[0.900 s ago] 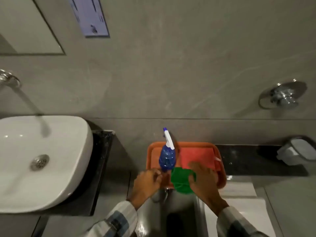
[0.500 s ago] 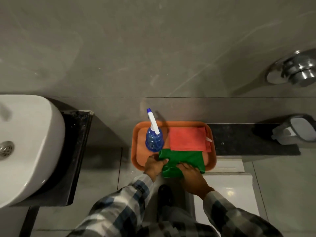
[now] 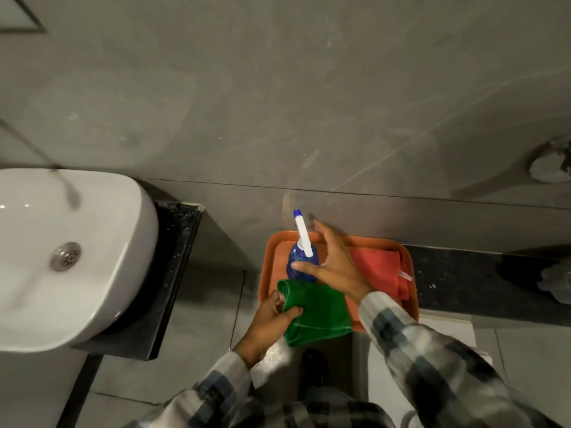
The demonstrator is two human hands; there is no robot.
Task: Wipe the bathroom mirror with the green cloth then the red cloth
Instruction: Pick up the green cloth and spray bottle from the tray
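Note:
My left hand (image 3: pixel 272 316) grips the folded green cloth (image 3: pixel 318 313) at its left edge, held over the near side of the orange tray (image 3: pixel 272 264). The red cloth (image 3: pixel 380 270) lies flat on the right half of that tray. A blue spray bottle (image 3: pixel 301 261) with a white nozzle stands upright on the tray's left half. My right hand (image 3: pixel 332 261) hovers just right of the bottle with fingers spread, the thumb near the bottle's body. A corner of the mirror (image 3: pixel 15 13) shows at the top left.
A white basin (image 3: pixel 102 242) sits on a dark counter (image 3: pixel 173 273) at the left. The tray rests on a dark ledge (image 3: pixel 463 282) against the grey wall. A chrome wall fitting (image 3: pixel 550 165) is at the far right.
My right hand let go of the green cloth and rose beside the spray bottle, fingers spread. My left hand lifted the green cloth off the tray. The view tilted up slightly.

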